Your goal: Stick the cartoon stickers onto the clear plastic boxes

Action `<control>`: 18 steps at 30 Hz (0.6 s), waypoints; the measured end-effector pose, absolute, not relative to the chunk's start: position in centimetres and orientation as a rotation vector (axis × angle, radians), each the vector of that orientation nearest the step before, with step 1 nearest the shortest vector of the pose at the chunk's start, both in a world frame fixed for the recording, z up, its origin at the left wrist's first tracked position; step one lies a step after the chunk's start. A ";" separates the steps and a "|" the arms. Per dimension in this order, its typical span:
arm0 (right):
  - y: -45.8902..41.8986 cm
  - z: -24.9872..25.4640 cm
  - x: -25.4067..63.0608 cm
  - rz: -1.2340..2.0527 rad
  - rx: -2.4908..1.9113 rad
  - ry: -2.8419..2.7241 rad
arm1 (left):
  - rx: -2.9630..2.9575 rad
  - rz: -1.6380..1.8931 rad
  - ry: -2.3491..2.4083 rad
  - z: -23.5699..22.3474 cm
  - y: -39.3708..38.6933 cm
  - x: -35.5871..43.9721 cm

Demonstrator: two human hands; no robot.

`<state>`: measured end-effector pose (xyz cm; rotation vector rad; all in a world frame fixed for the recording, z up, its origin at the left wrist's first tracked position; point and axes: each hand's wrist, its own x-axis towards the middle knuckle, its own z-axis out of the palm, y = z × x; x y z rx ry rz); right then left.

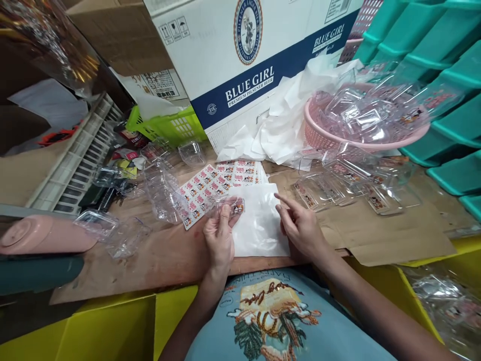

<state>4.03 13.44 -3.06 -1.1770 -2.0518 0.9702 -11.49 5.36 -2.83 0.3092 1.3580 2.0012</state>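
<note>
My left hand [220,233] is closed on a small clear plastic box [216,205], thumb on top. A cartoon sticker [237,206] shows at the box's right end. Over the right edge of a glossy white sheet [259,225] hovers my right hand [300,223], its index finger stretched out and the others partly curled; I see nothing in it. Printed sticker sheets [210,188] with pink lettering and cartoon animals lie fanned behind the white sheet. To the right, several clear boxes with stickers [338,183] rest on brown cardboard [406,235].
Clear plastic boxes [160,188] stand at my left, near a pink bottle [48,234]. A pink basket [370,146] heaped with clear boxes is at back right, beside stacked teal bins [451,120]. A white beer carton [210,55] and crumpled white paper [278,120] border the back.
</note>
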 end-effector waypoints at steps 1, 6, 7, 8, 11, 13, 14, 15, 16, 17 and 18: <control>12.9 -2.9 4.0 0.815 -1.087 -2.130 | 0.292 1.993 1.330 -2.8 5.3 -11.4; 9.3 -1.7 2.1 0.354 -0.562 -2.569 | 0.267 2.048 1.189 -2.4 5.1 -10.5; 8.8 -1.7 1.6 0.290 -0.547 -2.647 | 0.251 2.065 1.179 -2.2 5.0 -10.4; 8.3 -1.8 1.2 0.224 -0.577 -2.709 | 0.222 2.075 1.171 -2.0 4.8 -10.3; 7.5 -2.2 0.6 0.069 -0.742 -2.798 | 0.119 2.086 1.127 -1.0 4.1 -10.4; 7.0 -2.1 0.6 0.014 -0.775 -2.816 | 0.080 2.072 1.080 -0.2 3.5 -10.3; 6.7 -2.0 0.8 -0.011 -0.779 -2.818 | 0.066 2.060 1.059 0.1 3.2 -10.2; 6.4 -1.8 0.9 -0.034 -0.778 -2.817 | 0.055 2.042 1.044 0.4 2.9 -10.0; 6.1 -1.6 1.1 -0.051 -0.778 -2.810 | 0.052 2.020 1.033 0.7 2.6 -9.9; 5.8 -1.4 1.4 -0.068 -0.778 -2.796 | 0.061 1.998 1.026 0.9 2.2 -9.7; 5.7 -1.3 1.7 -0.085 -0.791 -2.773 | 0.083 1.977 1.022 1.2 1.9 -9.5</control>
